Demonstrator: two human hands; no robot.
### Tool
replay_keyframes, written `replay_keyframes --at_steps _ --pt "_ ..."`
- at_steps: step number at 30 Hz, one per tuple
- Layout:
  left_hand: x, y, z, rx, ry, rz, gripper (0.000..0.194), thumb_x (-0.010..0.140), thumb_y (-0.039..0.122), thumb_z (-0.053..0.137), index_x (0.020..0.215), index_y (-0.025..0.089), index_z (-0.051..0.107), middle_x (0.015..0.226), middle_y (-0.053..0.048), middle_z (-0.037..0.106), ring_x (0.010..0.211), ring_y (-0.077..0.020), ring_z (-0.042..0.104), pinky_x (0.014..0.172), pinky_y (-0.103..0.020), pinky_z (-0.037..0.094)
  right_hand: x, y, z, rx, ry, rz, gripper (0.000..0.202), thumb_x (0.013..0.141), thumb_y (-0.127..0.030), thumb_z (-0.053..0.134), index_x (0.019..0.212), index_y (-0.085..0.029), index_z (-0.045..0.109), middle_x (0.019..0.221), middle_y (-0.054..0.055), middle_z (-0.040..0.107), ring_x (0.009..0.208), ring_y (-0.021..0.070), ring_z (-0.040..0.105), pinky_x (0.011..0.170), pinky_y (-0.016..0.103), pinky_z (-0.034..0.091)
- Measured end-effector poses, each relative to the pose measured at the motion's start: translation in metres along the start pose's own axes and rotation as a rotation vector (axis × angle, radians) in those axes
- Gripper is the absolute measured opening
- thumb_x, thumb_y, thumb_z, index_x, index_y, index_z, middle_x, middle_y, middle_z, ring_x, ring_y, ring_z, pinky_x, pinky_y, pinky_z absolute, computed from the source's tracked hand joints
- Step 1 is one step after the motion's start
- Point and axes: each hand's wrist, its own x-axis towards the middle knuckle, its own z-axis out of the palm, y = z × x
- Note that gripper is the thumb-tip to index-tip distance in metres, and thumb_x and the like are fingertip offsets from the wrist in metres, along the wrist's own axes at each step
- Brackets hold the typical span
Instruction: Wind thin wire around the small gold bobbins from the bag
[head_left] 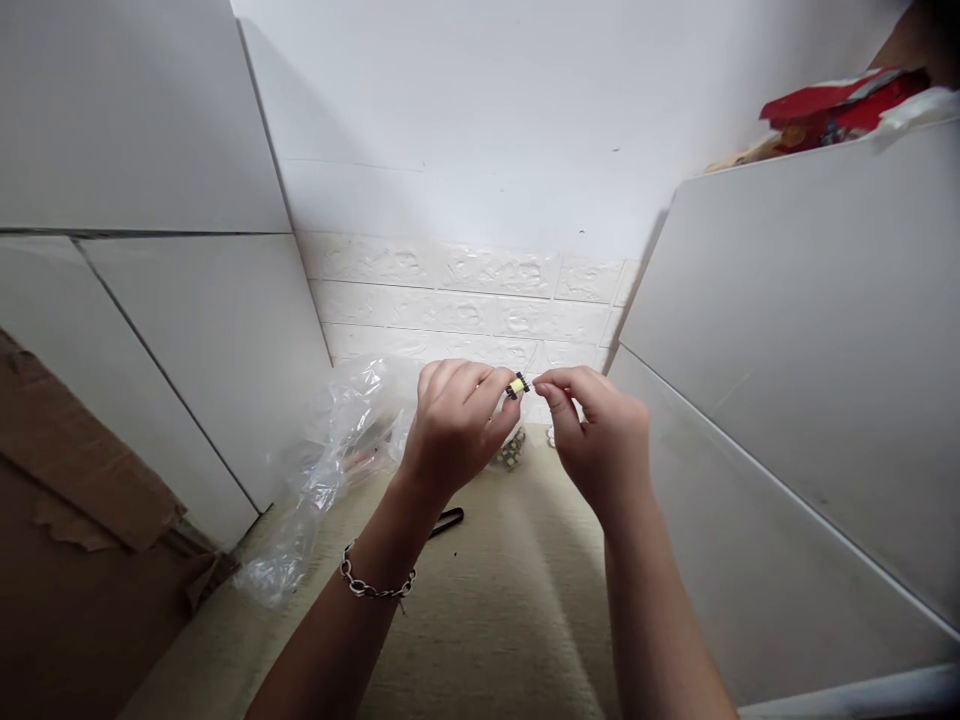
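Note:
A small yellow and black part with pins [517, 386] is pinched between the thumb and forefinger of my left hand [463, 415]. Just to its right, my right hand [598, 420] has its thumb and forefinger pressed together at the pin side; what they hold, if anything, is too small to make out. Below and behind my left hand, a clear bag of similar dark and yellow parts [511, 450] rests on the surface. Part of a white item [551, 437] shows beside my right hand.
Crumpled clear plastic [322, 485] lies at the left, and a black looped tool handle [448, 520] by my left wrist. White panels [787, 350] stand on both sides. Brown cardboard [82, 560] is at the lower left, a red packet [847, 105] at the upper right.

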Motion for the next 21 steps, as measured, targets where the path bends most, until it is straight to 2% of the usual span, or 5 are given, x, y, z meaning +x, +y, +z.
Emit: replay_keyframes --at_steps 5,12,16,21 --pt "0.002 0.001 0.0 -0.101 0.111 -0.043 0.001 0.071 0.018 0.056 0.072 0.019 0.057 0.068 0.001 0.061 0.067 -0.0123 0.052 0.068 -0.028 0.038 0.0 -0.003 -0.004 0.023 0.028 0.008 0.011 0.079 -0.017 0.049 0.072 -0.021 0.056 0.069 -0.004 0.063 0.064 0.0085 0.056 0.058 0.02 0.039" --pt "0.004 0.004 0.0 -0.379 0.113 -0.168 0.003 0.07 0.015 0.058 0.072 0.017 0.058 0.069 0.001 0.061 0.068 -0.0097 0.052 0.066 -0.024 0.041 0.0 -0.005 -0.005 0.057 0.081 0.034 0.01 0.079 -0.017 0.05 0.071 -0.022 0.056 0.068 -0.005 0.063 0.064 0.0077 0.056 0.059 0.019 0.04" --pt "0.002 0.007 0.003 -0.656 0.091 -0.328 0.007 0.071 0.018 0.058 0.078 0.017 0.06 0.075 0.0 0.061 0.071 -0.0102 0.053 0.066 -0.023 0.043 0.0 -0.005 -0.003 0.07 0.118 0.041 0.011 0.079 -0.017 0.05 0.071 -0.022 0.056 0.067 -0.004 0.062 0.063 0.0085 0.056 0.058 0.02 0.04" --pt "-0.002 0.015 0.009 -1.055 -0.044 -0.666 0.013 0.073 0.027 0.057 0.077 0.016 0.062 0.079 -0.003 0.06 0.077 -0.0125 0.053 0.072 -0.026 0.042 0.0 -0.005 -0.003 0.115 0.138 0.011 0.01 0.078 -0.015 0.05 0.075 -0.022 0.057 0.071 -0.004 0.063 0.068 0.0083 0.057 0.062 0.02 0.042"
